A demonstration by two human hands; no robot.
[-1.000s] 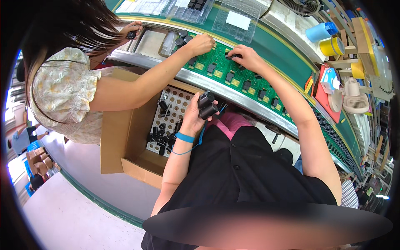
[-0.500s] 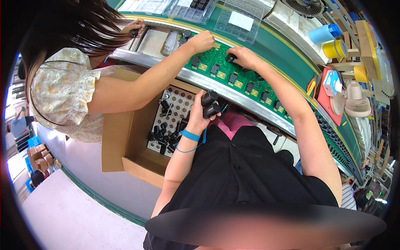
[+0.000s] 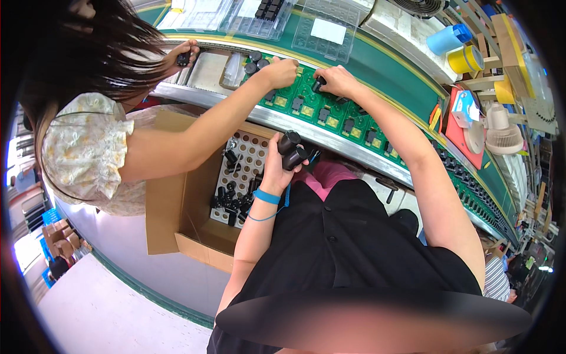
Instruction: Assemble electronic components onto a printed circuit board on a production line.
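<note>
My left hand (image 3: 274, 172) is closed around black cylindrical capacitors, of which two show, one (image 3: 289, 141) just above the other (image 3: 295, 158). It is beside an open cardboard box, in front of the metal rail. My right hand (image 3: 340, 81) pinches another black capacitor (image 3: 319, 83) by its side, at the row of green circuit boards (image 3: 304, 89). Whether its lower end touches the board cannot be made out. Black blocky parts (image 3: 324, 114) stand on the boards. A co-worker's hand (image 3: 283, 73), fingers bent, is over the boards to the left; what it holds is hidden.
The cardboard box (image 3: 203, 252) holds a white tray with round holes (image 3: 253, 151) and loose black capacitors (image 3: 231, 203). A metal rail (image 3: 330, 138) edges the line. Clear plastic trays (image 3: 324, 32) lie behind the boards. A small white fan (image 3: 501, 133) stands at the right.
The whole view has shifted slightly. My right hand keeps its capacitor at the boards, now more tilted in view. The co-worker's nearer hand has come slightly lower. My left hand keeps its grip.
</note>
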